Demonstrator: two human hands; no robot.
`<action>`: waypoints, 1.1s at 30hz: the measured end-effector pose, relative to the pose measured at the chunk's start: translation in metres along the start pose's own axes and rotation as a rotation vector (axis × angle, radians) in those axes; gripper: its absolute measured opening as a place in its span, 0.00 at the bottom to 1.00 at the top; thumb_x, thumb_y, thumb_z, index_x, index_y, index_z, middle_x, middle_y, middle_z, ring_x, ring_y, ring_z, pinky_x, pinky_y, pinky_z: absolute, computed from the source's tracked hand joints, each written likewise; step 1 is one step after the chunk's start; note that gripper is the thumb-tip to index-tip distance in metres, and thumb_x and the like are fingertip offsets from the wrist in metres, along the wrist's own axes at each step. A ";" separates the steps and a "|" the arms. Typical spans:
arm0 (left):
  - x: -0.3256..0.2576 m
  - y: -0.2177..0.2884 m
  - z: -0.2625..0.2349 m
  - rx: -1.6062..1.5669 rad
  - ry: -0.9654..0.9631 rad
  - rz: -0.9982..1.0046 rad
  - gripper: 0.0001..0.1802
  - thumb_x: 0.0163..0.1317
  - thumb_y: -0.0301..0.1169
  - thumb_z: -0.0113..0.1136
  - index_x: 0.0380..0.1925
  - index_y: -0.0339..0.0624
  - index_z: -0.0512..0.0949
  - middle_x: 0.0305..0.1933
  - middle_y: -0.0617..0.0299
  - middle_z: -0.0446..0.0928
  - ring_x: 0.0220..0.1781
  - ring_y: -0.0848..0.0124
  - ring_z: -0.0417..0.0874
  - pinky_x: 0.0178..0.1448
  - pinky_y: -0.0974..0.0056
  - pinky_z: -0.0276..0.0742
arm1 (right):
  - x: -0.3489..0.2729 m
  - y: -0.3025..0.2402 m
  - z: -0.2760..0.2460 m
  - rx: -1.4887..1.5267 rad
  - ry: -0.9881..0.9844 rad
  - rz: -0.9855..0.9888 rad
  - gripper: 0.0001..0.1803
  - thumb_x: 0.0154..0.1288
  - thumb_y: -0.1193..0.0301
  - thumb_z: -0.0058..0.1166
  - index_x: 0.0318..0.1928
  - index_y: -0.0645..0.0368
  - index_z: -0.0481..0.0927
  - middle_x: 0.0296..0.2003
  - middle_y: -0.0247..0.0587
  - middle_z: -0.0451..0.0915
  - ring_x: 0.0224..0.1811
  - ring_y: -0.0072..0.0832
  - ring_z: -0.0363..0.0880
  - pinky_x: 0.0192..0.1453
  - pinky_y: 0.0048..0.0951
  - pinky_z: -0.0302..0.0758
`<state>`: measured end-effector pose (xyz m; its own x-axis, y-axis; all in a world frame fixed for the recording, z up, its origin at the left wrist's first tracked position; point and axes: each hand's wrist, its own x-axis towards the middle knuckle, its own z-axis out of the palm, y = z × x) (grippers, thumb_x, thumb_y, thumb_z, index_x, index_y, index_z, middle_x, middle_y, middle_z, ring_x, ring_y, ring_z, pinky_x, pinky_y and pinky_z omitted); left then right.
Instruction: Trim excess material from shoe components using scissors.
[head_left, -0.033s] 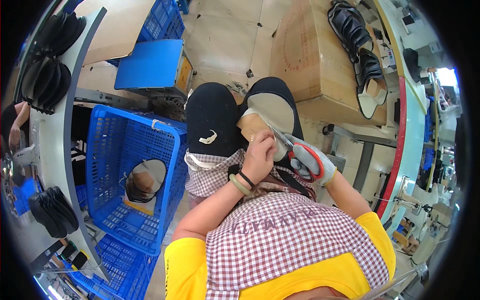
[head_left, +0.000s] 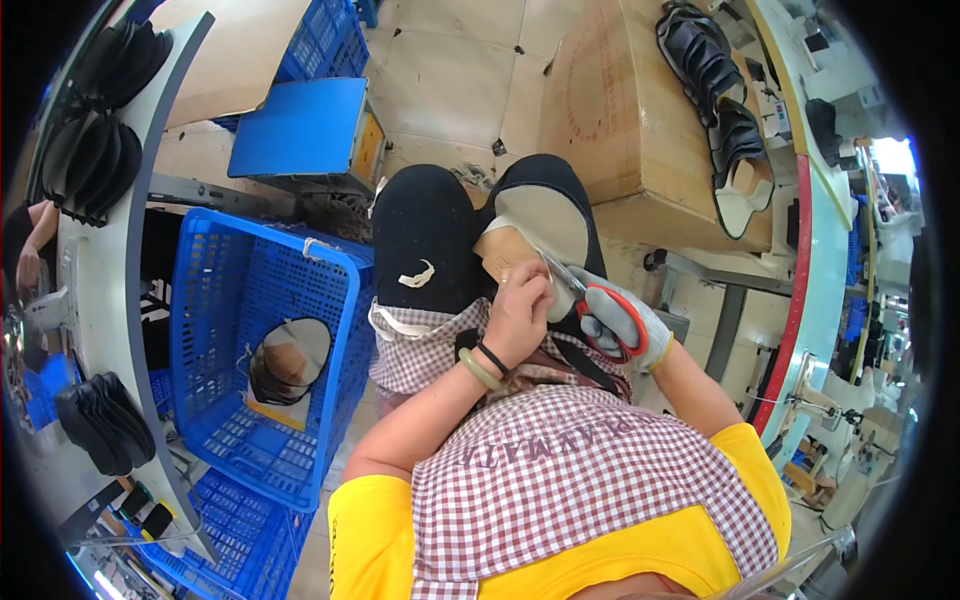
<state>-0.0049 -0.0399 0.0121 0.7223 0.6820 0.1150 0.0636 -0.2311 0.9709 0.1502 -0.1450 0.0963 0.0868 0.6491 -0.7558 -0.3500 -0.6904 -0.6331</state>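
A shoe upper (head_left: 552, 215) with a pale lining and a tan inner part lies over my right knee. Bent fingers of my bare left hand (head_left: 520, 315) pinch its near edge; a bangle and a dark band circle that wrist. In my right hand (head_left: 632, 325), which wears a grey and white glove, is a pair of red-handled scissors (head_left: 634, 318). Their blades point up and left, reaching the upper just beside my left fingertips. The exact cutting spot is too small to make out. A white scrap (head_left: 417, 275) rests on my dark left trouser knee.
At left stands a blue plastic basket (head_left: 350, 262) holding another pale and tan shoe piece (head_left: 290, 360). Black shoe parts (head_left: 105, 425) lie stacked along the left bench. A cardboard box (head_left: 605, 130) at right carries a row of black uppers (head_left: 700, 60). Ahead is a blue-topped stool (head_left: 300, 127).
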 end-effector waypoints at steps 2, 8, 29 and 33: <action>0.000 -0.003 -0.001 -0.023 0.012 0.071 0.05 0.51 0.18 0.58 0.26 0.36 0.72 0.47 0.52 0.74 0.47 0.53 0.73 0.54 0.58 0.68 | 0.004 -0.001 0.000 0.058 0.026 0.020 0.27 0.70 0.55 0.45 0.66 0.49 0.64 0.23 0.26 0.72 0.15 0.11 0.62 0.18 0.14 0.60; -0.001 -0.007 -0.006 -0.006 -0.104 0.197 0.05 0.50 0.19 0.57 0.28 0.37 0.72 0.48 0.53 0.74 0.51 0.52 0.72 0.56 0.56 0.67 | 0.018 -0.006 -0.006 0.078 0.013 0.053 0.17 0.68 0.51 0.50 0.42 0.51 0.72 0.23 0.27 0.73 0.15 0.12 0.63 0.16 0.15 0.59; 0.015 -0.011 -0.031 -0.019 0.275 -0.206 0.15 0.55 0.27 0.62 0.40 0.35 0.71 0.50 0.43 0.72 0.41 0.49 0.79 0.45 0.56 0.77 | 0.048 0.008 -0.014 0.446 -0.207 0.042 0.28 0.67 0.41 0.42 0.48 0.54 0.73 0.17 0.29 0.68 0.10 0.14 0.60 0.10 0.14 0.55; 0.022 -0.006 -0.035 0.268 0.127 -0.150 0.25 0.55 0.28 0.61 0.53 0.41 0.69 0.48 0.47 0.73 0.41 0.48 0.79 0.42 0.53 0.78 | 0.050 0.028 -0.026 0.809 -0.475 0.089 0.32 0.65 0.39 0.43 0.48 0.55 0.73 0.17 0.29 0.67 0.09 0.15 0.59 0.10 0.15 0.55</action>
<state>-0.0138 0.0011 0.0160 0.6008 0.7992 0.0166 0.3538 -0.2846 0.8910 0.1694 -0.1398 0.0364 -0.2981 0.7903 -0.5354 -0.8941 -0.4276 -0.1332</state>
